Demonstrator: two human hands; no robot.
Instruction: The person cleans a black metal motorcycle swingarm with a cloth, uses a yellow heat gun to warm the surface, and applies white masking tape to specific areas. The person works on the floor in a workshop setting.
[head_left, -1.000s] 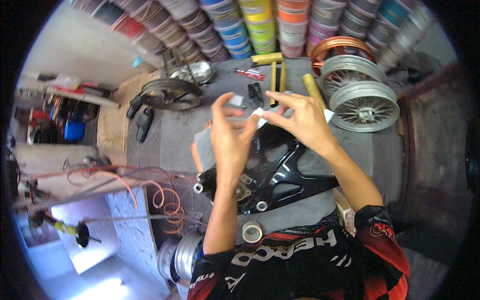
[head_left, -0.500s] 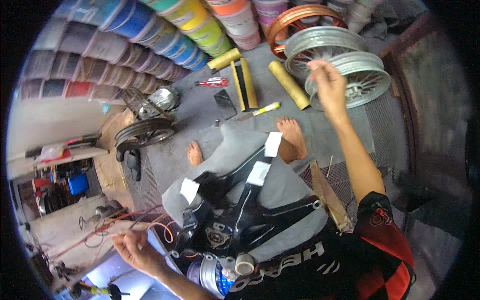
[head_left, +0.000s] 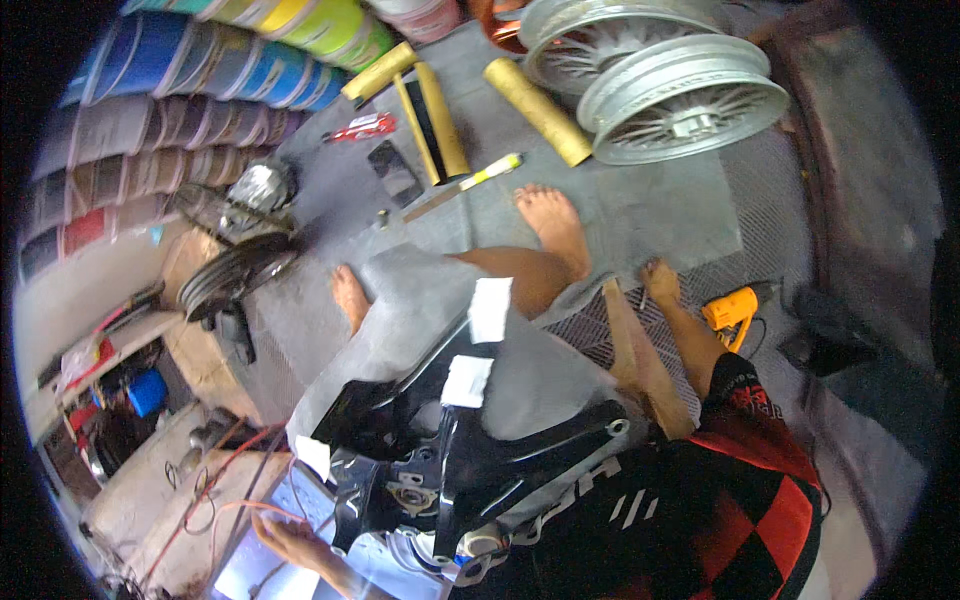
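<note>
Across my lap, on a grey cloth [head_left: 540, 385], lies a glossy black metal motorcycle part [head_left: 480, 465] with several arms. White tape [head_left: 490, 308] wraps the end of one arm, with more pieces on two others. My left hand [head_left: 288, 542] is low at the left, fingers loosely apart, over a pale bluish surface beside an orange cord. My right hand [head_left: 660, 282] reaches down toward the floor, just right of the upper end of a wooden board [head_left: 640, 360]. Its fingers are mostly hidden from this angle, so any hold is unclear.
Silver wheel rims [head_left: 690, 100] stand far right, near yellow rolls [head_left: 540, 112]. A yellow-handled blade [head_left: 465, 188], phone [head_left: 395, 172] and red tool [head_left: 360, 127] lie on the floor. A yellow power tool [head_left: 732, 312] is at right. Paint buckets [head_left: 225, 62] are stacked far left.
My right hand has dropped from in front of the wheel rims to beside the wooden board. My left hand has moved lower. The view has shifted, bringing the yellow power tool into sight.
</note>
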